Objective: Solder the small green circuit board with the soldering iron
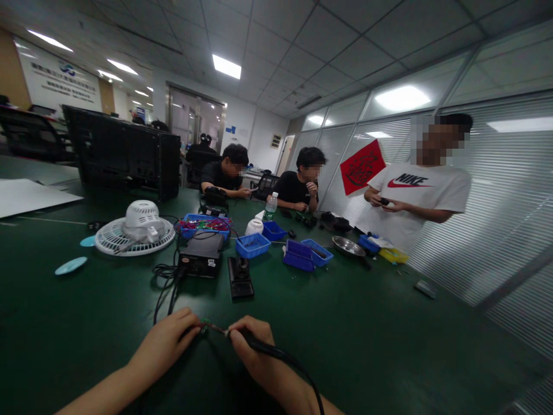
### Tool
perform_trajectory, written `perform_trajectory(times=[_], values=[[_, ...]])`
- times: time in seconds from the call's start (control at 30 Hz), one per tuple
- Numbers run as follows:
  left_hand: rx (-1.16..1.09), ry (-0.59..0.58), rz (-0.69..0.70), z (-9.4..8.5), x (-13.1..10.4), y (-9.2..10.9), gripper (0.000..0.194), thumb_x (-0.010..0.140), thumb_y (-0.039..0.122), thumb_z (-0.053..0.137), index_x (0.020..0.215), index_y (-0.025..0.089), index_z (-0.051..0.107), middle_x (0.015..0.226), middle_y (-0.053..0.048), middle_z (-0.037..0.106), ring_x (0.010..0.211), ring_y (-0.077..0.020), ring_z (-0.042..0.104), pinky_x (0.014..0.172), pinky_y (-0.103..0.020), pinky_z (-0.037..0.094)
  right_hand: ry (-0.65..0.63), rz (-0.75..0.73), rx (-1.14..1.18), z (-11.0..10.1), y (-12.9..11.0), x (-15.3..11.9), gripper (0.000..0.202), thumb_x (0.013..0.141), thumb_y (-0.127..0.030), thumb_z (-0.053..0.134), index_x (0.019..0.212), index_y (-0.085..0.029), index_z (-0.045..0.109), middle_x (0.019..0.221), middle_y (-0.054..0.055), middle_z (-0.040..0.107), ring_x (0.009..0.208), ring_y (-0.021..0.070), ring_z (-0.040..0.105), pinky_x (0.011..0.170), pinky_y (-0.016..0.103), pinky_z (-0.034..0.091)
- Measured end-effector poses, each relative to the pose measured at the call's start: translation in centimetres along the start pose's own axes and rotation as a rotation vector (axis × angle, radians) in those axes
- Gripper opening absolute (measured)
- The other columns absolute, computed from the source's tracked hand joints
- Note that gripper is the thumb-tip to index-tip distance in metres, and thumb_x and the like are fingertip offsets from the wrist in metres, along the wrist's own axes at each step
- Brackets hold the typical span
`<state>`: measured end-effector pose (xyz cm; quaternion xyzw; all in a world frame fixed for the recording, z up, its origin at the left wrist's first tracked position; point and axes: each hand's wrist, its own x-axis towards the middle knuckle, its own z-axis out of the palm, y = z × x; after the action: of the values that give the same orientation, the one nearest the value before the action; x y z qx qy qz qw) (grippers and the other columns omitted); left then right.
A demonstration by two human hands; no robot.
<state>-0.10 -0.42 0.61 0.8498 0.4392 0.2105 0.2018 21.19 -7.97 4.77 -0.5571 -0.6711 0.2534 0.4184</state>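
Note:
Low over the green table, my left hand (176,332) pinches a small green circuit board (205,324) with thin reddish wires. Closed around a black soldering iron (265,347) is my right hand (256,346). The iron's tip points left and meets or nearly meets the wires; I cannot tell if it touches. Its black cord hangs over my right wrist. Just beyond my hands stands a black iron holder (241,279). Left of that is a black soldering station (200,253) with cables coiled beside it.
A white fan part (135,230) lies at the left, near a light blue oval piece (71,266). Blue bins (253,246), one full of red wires, stand behind. Farther right are a metal bowl (348,246) and a yellow tray (393,256). Several people are around the table.

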Motion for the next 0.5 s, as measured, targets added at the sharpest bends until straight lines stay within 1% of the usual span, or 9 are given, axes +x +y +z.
perform_trajectory(times=[0.13, 0.33, 0.5], values=[[0.009, -0.007, -0.005, -0.09, -0.09, 0.00, 0.023, 0.089, 0.031, 0.043, 0.079, 0.022, 0.063, 0.083, -0.002, 0.061, 0.078, -0.0170, 0.059, 0.072, -0.026, 0.043, -0.023, -0.002, -0.007, -0.24, -0.21, 0.03, 0.016, 0.083, -0.018, 0.058, 0.079, -0.019, 0.074, 0.076, 0.001, 0.070, 0.074, 0.0156, 0.065, 0.068, 0.022, 0.048], [0.021, -0.010, -0.001, 0.03, -0.03, -0.23, 0.022, 0.089, 0.030, 0.043, 0.081, 0.023, 0.062, 0.084, -0.002, 0.061, 0.080, -0.0171, 0.059, 0.073, -0.026, 0.043, -0.009, -0.031, -0.010, -0.07, 0.28, -0.07, 0.016, 0.084, -0.018, 0.058, 0.080, -0.020, 0.073, 0.077, 0.001, 0.070, 0.076, 0.0154, 0.064, 0.070, 0.022, 0.047], [0.008, -0.008, 0.005, -0.21, 0.00, 0.13, 0.023, 0.089, 0.031, 0.043, 0.080, 0.023, 0.062, 0.083, -0.002, 0.061, 0.079, -0.0170, 0.059, 0.072, -0.026, 0.044, 0.002, -0.032, 0.006, -0.05, 0.40, -0.05, 0.016, 0.083, -0.017, 0.058, 0.079, -0.020, 0.073, 0.076, 0.001, 0.070, 0.074, 0.0148, 0.065, 0.069, 0.021, 0.047]])
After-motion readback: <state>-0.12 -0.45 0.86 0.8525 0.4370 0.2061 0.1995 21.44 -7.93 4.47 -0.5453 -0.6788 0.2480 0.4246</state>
